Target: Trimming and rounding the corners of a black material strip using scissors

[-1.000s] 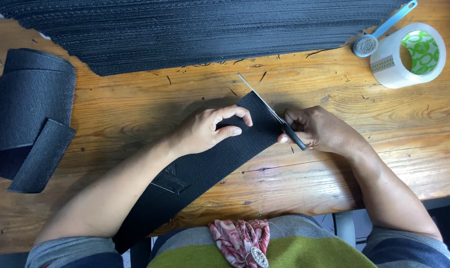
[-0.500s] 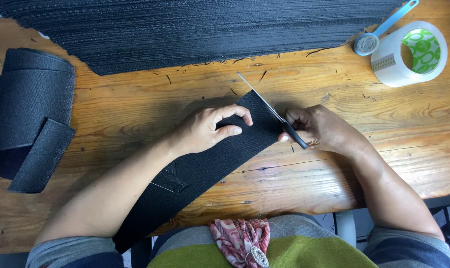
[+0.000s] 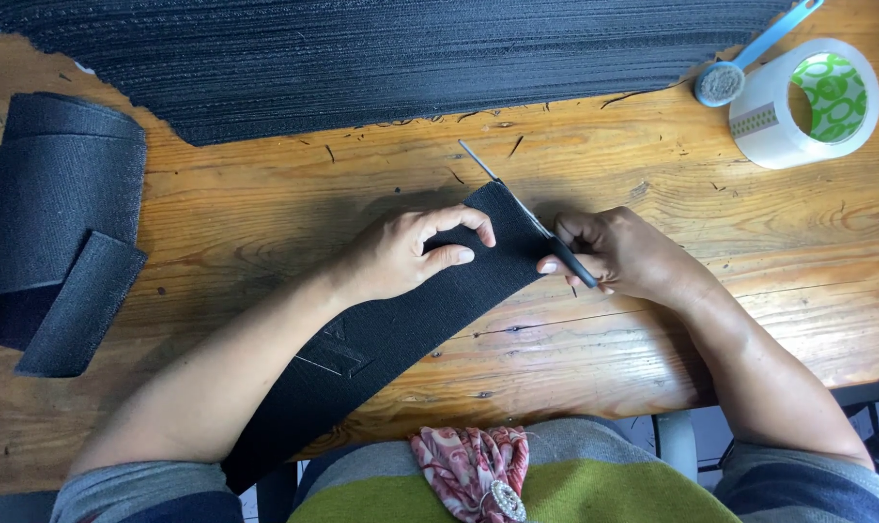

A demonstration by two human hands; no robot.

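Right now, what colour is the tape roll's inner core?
Green with white circles, on the tape roll; head view.

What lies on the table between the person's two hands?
In the head view, the end of the black strip and the scissors lie between the left hand and right hand.

I see a black strip under my fingers, a brown grained desk, white tape with green-patterned core, and a blue-handled tool.
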